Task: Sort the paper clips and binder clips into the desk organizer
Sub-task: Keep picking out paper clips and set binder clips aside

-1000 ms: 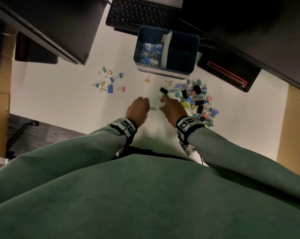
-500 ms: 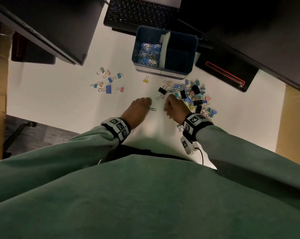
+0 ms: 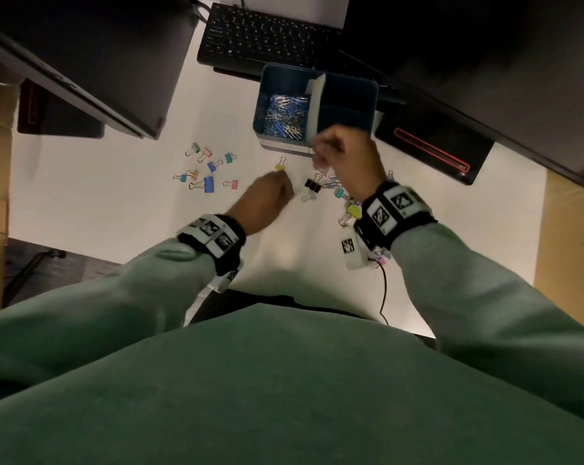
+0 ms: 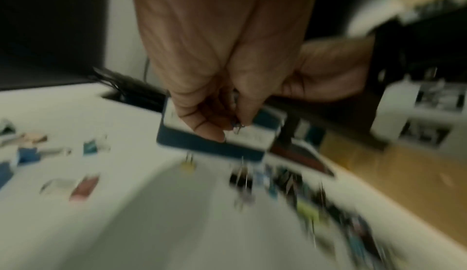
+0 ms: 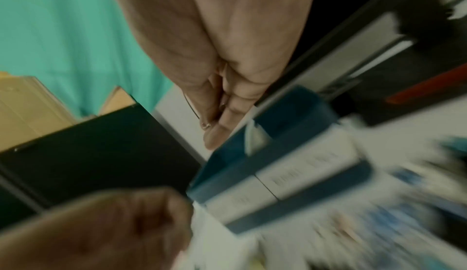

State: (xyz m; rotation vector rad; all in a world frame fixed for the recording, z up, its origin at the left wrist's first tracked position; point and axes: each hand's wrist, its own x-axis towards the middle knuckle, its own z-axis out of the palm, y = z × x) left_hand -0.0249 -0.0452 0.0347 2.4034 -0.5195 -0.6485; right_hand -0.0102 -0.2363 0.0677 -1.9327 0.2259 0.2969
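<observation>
The organizer (image 3: 346, 95) is a blue plastic tub with rounded corners and a pale divider (image 3: 315, 109). Its left compartment holds a glinting heap of wire paper clips (image 3: 285, 115); I cannot see into the dark right one. Binder clips (image 3: 320, 187) lie in a jumble of black and pastel folded metal on the smooth white desk (image 3: 116, 203), with a smaller scatter (image 3: 208, 169) off to the left and a yellow one (image 3: 280, 166) alone near the tub.

The right hand (image 3: 342, 156) has risen from the desk to the tub's near edge; its grip is pinched on a thin wire clip (image 5: 206, 125). The left hand (image 3: 267, 203) has moved forward towards the yellow clip, fingers (image 4: 209, 132) curled with thin wire (image 4: 237, 128) at their tips, too blurred to name.
</observation>
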